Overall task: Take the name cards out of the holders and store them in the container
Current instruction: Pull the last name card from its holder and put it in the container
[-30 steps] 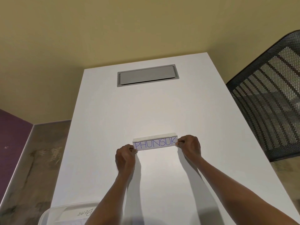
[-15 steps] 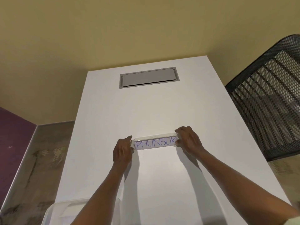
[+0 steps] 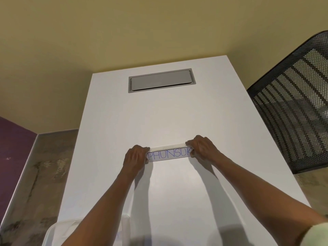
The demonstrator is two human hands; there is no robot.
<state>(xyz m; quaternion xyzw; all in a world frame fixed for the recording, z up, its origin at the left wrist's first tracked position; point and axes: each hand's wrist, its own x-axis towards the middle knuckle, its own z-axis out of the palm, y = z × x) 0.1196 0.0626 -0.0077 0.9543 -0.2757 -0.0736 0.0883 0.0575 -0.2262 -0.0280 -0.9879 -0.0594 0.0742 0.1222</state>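
Observation:
A clear name card holder stands on the white table, a little past its middle. Inside it sits a white name card with "PHUNSUK" in blue letters. My left hand grips the holder's left end and my right hand grips its right end, with fingers over the top edge. A clear plastic container sits at the table's near left corner, partly hidden by my left forearm.
A grey cable hatch is set flush into the far end of the table. A black mesh chair stands close to the table's right side. Yellow wall lies beyond, and bare floor to the left.
Both hands have pushed the holder a little farther away across the table. The fingers have shifted up over its ends. The view has tilted down slightly.

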